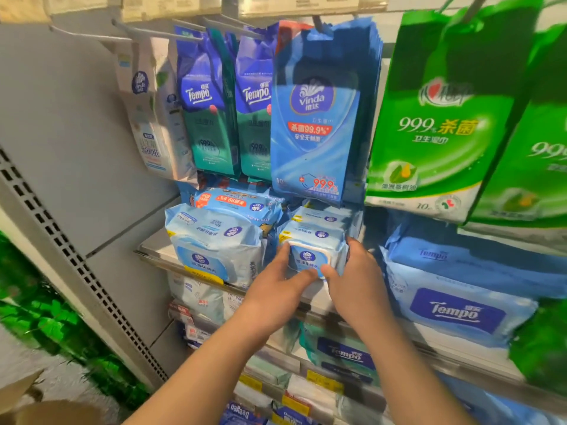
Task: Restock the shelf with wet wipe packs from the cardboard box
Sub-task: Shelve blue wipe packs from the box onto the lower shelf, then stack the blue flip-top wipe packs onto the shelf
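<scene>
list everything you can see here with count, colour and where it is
held Vinda pack: 1, pale blue, shelf front, atop a like pack
neighbouring Vinda packs: stack, pale blue, left of it
hanging Tempo packs: 2 in front, blue and teal, hooks upper left
white hanging pack: 1 in front, far left hook
hanging Vinda pack: 1 in front, blue, centre hook
green hanging packs: 2 visible, upper right
Tempo flat pack: 1, blue, shelf right
cardboard box: 1, brown, bottom left corner
left hand: grips the pack's left side
right hand: grips its right side
</scene>
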`<state>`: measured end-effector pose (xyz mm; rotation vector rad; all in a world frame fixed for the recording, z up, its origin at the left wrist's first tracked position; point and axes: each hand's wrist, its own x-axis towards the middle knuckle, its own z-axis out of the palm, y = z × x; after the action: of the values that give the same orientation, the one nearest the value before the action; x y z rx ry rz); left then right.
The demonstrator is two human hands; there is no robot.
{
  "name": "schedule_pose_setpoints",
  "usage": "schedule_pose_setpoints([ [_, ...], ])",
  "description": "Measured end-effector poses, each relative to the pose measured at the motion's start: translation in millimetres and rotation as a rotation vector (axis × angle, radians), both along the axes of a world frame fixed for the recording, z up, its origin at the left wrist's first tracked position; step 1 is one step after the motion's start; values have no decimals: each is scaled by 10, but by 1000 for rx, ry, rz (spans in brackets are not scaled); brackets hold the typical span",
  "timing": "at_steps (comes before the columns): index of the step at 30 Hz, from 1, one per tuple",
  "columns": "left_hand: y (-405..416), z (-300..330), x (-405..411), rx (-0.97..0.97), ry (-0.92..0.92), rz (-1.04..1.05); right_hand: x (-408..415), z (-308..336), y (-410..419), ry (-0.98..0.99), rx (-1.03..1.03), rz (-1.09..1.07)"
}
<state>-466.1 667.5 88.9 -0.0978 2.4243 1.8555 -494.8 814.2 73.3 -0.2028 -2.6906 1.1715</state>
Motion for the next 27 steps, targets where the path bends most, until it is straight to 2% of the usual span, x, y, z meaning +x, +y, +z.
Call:
schedule_pose_setpoints([
  [5, -42, -104, 250, 83, 106, 51, 224, 34, 39, 16, 34, 19],
  [9, -148, -209, 526, 133, 172, 79, 508, 29, -13, 198, -7, 45],
  [12, -313, -331, 725, 174, 152, 110, 651, -33, -73, 307, -43, 104],
  [16, -622, -437, 923, 124, 141, 103, 840, -46, -247, 361, -68, 242],
  [19, -972, -536, 1027, 102, 39, 175, 975, -28, -498, 333, -40, 391],
  [23, -1489, -582, 1512, 64, 38, 262, 1210, 2, -1002, 259, -33, 570],
  [25, -1716, -573, 1896, 63, 126, 338, 1358, -28, -1310, 236, -25, 647],
  [27, -1961, -542, 2299, 52, 123, 414, 1513, -108, -1660, 151, -2, 723],
])
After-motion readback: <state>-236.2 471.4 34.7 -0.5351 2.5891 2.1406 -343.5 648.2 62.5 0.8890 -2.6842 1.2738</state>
